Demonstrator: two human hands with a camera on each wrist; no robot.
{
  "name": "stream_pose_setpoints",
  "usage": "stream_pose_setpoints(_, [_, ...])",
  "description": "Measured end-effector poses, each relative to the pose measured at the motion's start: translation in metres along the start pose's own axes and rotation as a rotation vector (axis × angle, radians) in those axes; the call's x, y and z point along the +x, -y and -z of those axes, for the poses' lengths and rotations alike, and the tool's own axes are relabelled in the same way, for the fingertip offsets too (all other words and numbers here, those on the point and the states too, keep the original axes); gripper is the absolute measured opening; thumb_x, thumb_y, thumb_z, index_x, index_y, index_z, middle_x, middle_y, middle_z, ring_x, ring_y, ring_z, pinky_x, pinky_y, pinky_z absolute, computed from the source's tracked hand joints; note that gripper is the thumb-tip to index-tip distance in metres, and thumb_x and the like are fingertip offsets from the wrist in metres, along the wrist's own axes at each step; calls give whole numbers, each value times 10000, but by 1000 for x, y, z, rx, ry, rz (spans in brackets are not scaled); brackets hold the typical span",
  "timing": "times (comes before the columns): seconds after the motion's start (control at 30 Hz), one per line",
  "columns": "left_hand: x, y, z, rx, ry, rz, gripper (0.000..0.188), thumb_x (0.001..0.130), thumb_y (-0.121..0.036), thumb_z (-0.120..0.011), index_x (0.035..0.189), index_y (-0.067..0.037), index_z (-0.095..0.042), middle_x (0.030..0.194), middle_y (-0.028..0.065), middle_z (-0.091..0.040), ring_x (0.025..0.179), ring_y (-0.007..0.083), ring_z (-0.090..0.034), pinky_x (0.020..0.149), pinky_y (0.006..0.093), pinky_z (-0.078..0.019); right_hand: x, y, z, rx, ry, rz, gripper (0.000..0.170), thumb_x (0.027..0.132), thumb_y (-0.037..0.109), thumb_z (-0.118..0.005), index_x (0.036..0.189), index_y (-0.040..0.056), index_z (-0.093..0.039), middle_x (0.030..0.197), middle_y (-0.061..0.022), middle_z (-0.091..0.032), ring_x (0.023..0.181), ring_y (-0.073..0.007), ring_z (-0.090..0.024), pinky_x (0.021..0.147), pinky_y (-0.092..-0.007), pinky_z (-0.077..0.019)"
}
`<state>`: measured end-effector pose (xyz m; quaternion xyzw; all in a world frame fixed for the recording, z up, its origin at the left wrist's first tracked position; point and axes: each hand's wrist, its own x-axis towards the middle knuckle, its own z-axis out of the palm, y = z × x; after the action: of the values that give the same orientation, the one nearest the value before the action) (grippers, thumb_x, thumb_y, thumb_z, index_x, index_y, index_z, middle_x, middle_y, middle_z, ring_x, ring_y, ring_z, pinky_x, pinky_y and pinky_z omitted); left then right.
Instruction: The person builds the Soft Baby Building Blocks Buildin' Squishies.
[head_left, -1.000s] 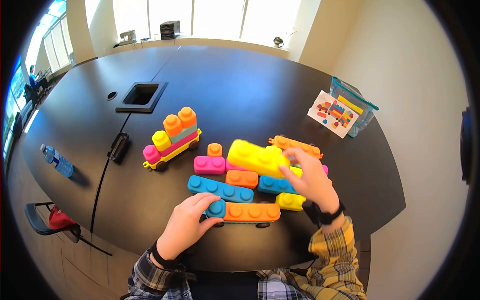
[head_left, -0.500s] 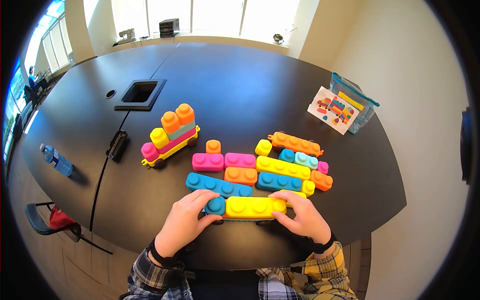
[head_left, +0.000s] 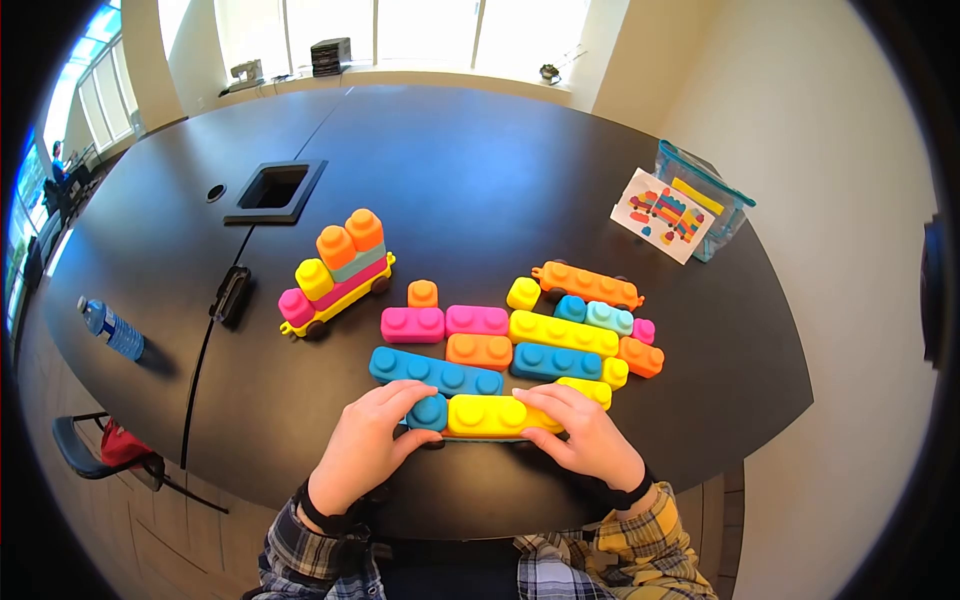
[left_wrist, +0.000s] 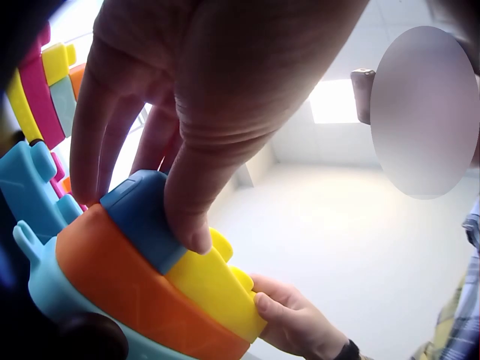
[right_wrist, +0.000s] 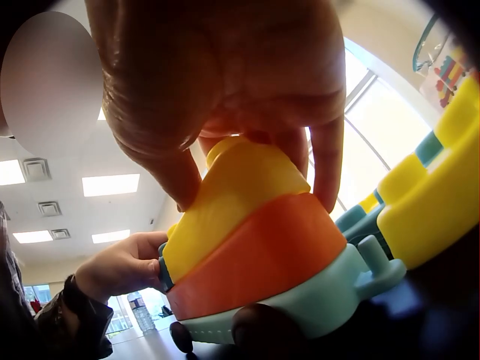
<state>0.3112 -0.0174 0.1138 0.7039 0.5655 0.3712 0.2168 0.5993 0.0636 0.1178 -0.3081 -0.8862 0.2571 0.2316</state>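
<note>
Press the yellow block [head_left: 484,414] squarely onto the orange block [left_wrist: 150,292] below, bearing straight down over the studs rather than on one end. Steady the stack from the other end with the left hand [head_left: 366,438], its fingers closed round the blue block [head_left: 428,412], thumb on the near side. Guide the yellow block with the right hand [head_left: 588,438], fingers bent over its outer end in a pinch, thumb near and fingertips far, parted only as wide as the block. Note both blocks side by side atop the orange block, with the pale blue wheeled base [right_wrist: 322,296] underneath, at the near part of the counter [head_left: 280,400]. See a tight-looking seam between yellow and orange in the right wrist view, but cannot tell from it about full seating; to be safe, press along the whole length, middle included. Brace firmly from the left, probably needed against rolling on the wheels. Snug the yellow block against the blue block too, to avoid catching an edge. Mind the long blue block [head_left: 435,372] just beyond and the yellow piece [head_left: 590,391] beside the right hand; best not to nudge either. Let go only after checking for a level top.
</note>
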Motion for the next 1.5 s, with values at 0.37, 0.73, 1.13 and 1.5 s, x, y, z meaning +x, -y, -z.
stream_pose_setpoints(0.37, [-3, 2, -1, 31, -10, 20, 493, 798, -76, -882, 1242, -34, -672, 1233, 113, -706, 1071, 317, -716, 871, 378, -639, -5, 1, 6, -18, -93, -28, 468, 931, 241, -798, 1335, 52, -659, 1246, -167, -709, 1127, -360, -679, 968, -415, -551])
stream_pose_setpoints(0.73, [-3, 4, -3, -10, -39, 26, 464, 789, -157, -879, 1194, -37, -689, 1168, 137, -721, 1033, 381, -701, 893, 432, -584, -17, -11, 4, 35, -130, -90, 420, 905, 201, -812, 1273, 37, -695, 1206, -181, -733, 1127, -374, -702, 991, -418, -551])
stream_pose_setpoints(1.13, [77, 80, 30, 225, 14, -177, 314, 875, -150, -800, 1113, 1, -660, 1064, 163, -662, 1021, 377, -661, 879, 443, -541, -16, -12, 1, 24, -146, -56, 415, 927, 212, -791, 1283, 34, -675, 1198, -176, -726, 1105, -379, -688, 955, -421, -556])
stream_pose_setpoints(1.5, [106, 110, 18, 348, 167, -72, 399, 779, -178, -865, 1086, -18, -666, 1030, 164, -673, 1007, 378, -667, 870, 453, -550, -17, -12, 1, 13, -138, -51, 412, 926, 200, -790, 1283, 31, -671, 1197, -173, -723, 1094, -370, -685, 956, -417, -550])
